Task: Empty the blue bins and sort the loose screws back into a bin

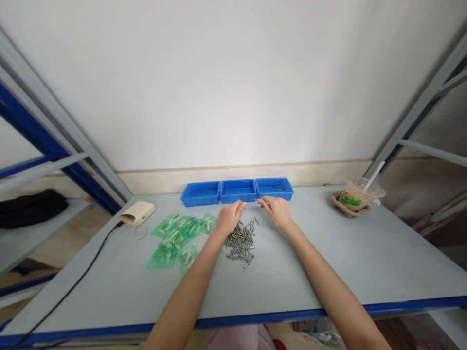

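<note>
left hand (229,217), right hand (278,211) near heaped slim silver-and-gold metal pins (241,243); fingertips of each pinched together, cannot tell on what.

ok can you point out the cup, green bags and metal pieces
Cup (354,195), head view: middle of its side.
Green bags (175,238), head view: one near the middle of the group.
Metal pieces (241,241), head view: middle of the heap.

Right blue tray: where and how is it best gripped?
Grip the right blue tray by the rim at its right end, probably coming from the right: that end looks free, while the left nearly meets the middle tray. Keep it level: small metal pieces lie inside.
</note>
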The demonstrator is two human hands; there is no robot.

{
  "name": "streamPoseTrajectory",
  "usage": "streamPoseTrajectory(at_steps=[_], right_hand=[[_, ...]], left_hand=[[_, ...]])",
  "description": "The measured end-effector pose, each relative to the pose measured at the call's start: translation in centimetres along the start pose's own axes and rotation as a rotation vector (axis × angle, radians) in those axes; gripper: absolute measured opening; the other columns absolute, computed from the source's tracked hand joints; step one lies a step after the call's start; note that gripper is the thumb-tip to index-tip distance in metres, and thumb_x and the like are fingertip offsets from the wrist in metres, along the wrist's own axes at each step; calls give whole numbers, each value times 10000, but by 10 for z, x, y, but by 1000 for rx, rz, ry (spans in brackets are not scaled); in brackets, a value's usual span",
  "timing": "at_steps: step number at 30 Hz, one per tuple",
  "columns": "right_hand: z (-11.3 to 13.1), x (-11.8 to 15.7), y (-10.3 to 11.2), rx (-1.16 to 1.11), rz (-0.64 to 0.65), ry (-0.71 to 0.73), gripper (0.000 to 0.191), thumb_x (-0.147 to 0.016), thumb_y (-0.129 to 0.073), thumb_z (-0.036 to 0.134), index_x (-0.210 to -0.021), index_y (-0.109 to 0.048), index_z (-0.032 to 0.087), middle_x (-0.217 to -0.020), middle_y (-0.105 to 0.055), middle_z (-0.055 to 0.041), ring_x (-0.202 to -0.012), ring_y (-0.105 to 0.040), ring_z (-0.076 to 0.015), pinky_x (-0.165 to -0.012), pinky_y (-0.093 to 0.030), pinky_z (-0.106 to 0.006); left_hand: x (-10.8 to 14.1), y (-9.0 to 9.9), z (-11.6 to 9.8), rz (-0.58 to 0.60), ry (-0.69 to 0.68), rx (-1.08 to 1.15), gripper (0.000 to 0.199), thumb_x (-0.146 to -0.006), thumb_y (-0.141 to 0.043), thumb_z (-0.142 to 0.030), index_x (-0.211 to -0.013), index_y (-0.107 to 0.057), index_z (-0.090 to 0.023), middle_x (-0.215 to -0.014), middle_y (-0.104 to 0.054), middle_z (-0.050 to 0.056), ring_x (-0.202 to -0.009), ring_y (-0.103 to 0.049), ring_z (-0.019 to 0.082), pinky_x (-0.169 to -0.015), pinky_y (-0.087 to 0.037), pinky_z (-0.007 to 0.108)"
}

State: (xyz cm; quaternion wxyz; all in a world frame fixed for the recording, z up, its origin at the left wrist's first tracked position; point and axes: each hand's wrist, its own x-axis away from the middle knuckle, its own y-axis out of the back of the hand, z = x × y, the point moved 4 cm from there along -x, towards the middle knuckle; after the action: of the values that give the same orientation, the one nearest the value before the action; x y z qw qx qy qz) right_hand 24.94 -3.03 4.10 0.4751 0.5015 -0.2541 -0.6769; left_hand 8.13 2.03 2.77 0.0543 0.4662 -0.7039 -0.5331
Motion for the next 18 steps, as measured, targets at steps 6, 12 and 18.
streamPoseTrajectory(at_steps=[6, 12, 18], right_hand=[[-45, -14, 19, 55, -381, -284, 406, -918, -340, 420, -1141, -580, 181, -1174, -554, -139, -1030, -492, -253, -818, -362, -356], [-15, -3, -9, -97, 157, 203, 182, -834, -563, 342, -964, -664, 264, -1042, -605, -44, -968, -508, -199, -849, -360, -339], [3, 4, -42, -206, 399, 279, 109, -733, -684, 241, -841, -698, 239, -965, -626, -22, -941, -545, -173, -832, -372, -299]], left_hand=[[-1, 4, 14, -45, 87, 39, 472, -945, -225, -390, -736, -590, -176, -588, -594, -1, -610, -574, 133, -648, -386, 237], [-2, 2, 13, -11, 89, 39, 478, -940, -237, -403, -733, -602, -173, -588, -598, 3, -602, -571, 134, -637, -389, 239], [-1, 3, 9, 16, 71, 13, 467, -941, -249, -393, -712, -594, -177, -573, -583, 1, -585, -561, 136, -611, -372, 232]])
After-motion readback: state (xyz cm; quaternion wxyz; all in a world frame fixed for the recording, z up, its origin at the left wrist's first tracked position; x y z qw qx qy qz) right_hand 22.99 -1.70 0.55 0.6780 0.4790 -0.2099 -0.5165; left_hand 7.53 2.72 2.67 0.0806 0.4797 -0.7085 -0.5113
